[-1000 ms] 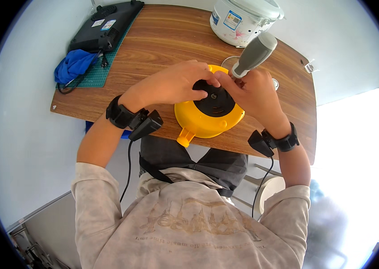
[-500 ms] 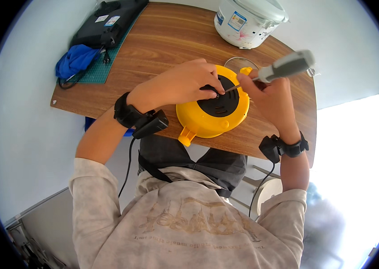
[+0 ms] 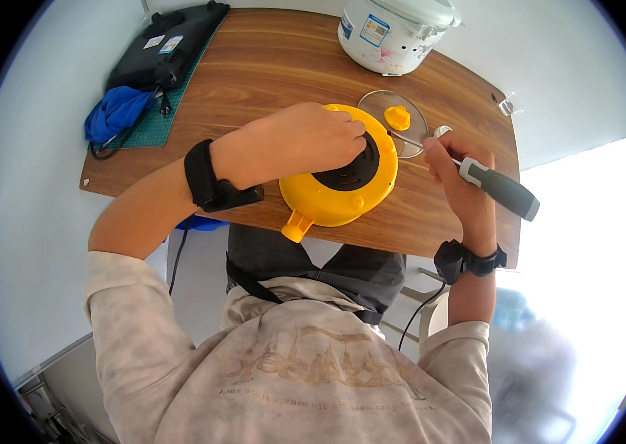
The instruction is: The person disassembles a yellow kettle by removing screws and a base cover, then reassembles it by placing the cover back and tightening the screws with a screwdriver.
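Note:
A yellow round pot-like appliance (image 3: pixel 335 209) lies with its black slotted base plate (image 3: pixel 350 175) facing up near the table's front edge. Over that plate my left hand (image 3: pixel 320 140) is closed, its fingers curled under; whatever they pinch is hidden. To the right, my right hand (image 3: pixel 464 166) grips a screwdriver (image 3: pixel 505 191) with a grey and white handle. Its shaft points left across the glass lid, the tip near the yellow rim and off the black plate. The glass lid (image 3: pixel 410 145) with a yellow knob (image 3: pixel 397 118) lies just behind the appliance.
A white rice cooker (image 3: pixel 394 37) stands at the back. Far left, a black flat appliance (image 3: pixel 168 55) and a blue cloth (image 3: pixel 116 115) with a power cord rest on a green cutting mat (image 3: pixel 151 133). A small clear object (image 3: pixel 507 107) sits by the right edge.
The screwdriver has come away from the black plate; my right hand has moved right and its handle has swung down. My left hand has curled over the plate. More of the glass lid shows.

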Action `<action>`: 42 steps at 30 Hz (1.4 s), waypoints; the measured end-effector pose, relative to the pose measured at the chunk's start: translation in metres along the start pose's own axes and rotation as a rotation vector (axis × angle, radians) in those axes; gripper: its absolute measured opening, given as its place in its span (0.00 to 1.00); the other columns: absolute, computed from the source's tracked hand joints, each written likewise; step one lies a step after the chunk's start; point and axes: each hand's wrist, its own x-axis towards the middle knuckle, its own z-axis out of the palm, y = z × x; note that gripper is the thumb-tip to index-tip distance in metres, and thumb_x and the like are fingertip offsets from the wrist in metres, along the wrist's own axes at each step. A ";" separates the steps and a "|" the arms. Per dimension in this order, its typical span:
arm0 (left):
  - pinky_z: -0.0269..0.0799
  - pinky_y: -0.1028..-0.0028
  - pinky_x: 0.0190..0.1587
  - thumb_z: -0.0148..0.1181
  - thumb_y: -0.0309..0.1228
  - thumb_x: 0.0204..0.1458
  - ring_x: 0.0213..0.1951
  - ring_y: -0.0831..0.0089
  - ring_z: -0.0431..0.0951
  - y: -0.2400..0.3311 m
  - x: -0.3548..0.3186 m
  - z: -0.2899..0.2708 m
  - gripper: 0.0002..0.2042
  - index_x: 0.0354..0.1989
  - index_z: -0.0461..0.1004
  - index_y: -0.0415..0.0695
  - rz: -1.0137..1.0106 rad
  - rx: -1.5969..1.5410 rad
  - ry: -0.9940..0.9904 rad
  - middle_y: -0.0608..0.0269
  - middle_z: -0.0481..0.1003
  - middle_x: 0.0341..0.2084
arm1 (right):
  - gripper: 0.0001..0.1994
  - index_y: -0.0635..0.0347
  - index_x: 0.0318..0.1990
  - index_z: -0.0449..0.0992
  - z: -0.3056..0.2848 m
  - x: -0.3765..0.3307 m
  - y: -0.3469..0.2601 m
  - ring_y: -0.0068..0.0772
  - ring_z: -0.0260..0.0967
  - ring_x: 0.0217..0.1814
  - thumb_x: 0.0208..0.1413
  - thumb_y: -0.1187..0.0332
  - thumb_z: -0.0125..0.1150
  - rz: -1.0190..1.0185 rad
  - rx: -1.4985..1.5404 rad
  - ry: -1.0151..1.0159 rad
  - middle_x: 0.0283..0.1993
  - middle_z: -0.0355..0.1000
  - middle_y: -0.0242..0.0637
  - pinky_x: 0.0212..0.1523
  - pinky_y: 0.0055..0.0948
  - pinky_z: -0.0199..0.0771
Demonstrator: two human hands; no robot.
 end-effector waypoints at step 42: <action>0.81 0.76 0.39 0.64 0.27 0.54 0.43 0.71 0.80 -0.002 0.012 0.000 0.05 0.38 0.78 0.43 0.021 0.144 -0.096 0.64 0.77 0.35 | 0.12 0.66 0.31 0.80 -0.010 -0.033 0.065 0.26 0.62 0.20 0.59 0.65 0.66 0.146 -0.096 0.033 0.20 0.71 0.37 0.26 0.28 0.64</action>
